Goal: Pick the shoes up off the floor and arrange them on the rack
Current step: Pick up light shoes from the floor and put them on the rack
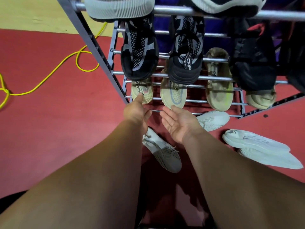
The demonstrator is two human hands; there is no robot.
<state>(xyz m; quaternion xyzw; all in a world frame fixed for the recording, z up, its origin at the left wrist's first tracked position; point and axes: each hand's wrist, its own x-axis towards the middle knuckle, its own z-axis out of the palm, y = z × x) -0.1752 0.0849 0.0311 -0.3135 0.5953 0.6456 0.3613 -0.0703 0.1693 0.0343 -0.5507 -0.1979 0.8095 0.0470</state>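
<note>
A grey metal shoe rack point(99, 52) rises in front of me with shoes on several tiers. Two cream sneakers sit on a low tier: the left cream sneaker point(144, 91) and the right cream sneaker point(173, 95). My left hand point(137, 113) reaches to the left one, its thumb at the toe. My right hand point(179, 124) is palm up, fingers straight, fingertips just under the right one's toe. On the red floor lie a grey-white laced sneaker point(163, 154), a white sneaker point(212, 120) partly under the rack, and a white pair point(257, 146) at the right.
Black-and-grey mesh shoes point(138, 52) and black shoes point(254, 63) fill the middle tier, with tan sneakers point(219, 83) lower down. A yellow cable point(54, 71) loops across the floor at the left. The red floor stretches left of the rack.
</note>
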